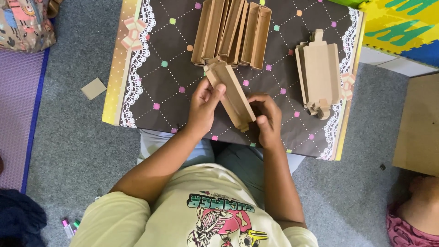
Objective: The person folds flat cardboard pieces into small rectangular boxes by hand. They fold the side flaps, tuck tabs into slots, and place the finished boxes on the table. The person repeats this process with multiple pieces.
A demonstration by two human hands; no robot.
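A long brown cardboard box [232,93] lies slanted above a dark patterned board [160,87]. My left hand [203,107] grips its upper half from the left, thumb on the side wall. My right hand [267,121] holds its lower end, fingers curled around the folded flap. Beyond the hands, a row of folded cardboard boxes [233,29] lies side by side at the board's far edge. To the right, a stack of flat unfolded cardboard blanks [320,75] rests on the board.
The board sits over my lap on grey carpet [68,142]. A small cardboard square [93,88] lies on the carpet at left. Coloured foam mats [402,25] are at top right, a tan panel [418,123] at right. Another person's arm [420,201] shows bottom right. Markers [69,226] lie bottom left.
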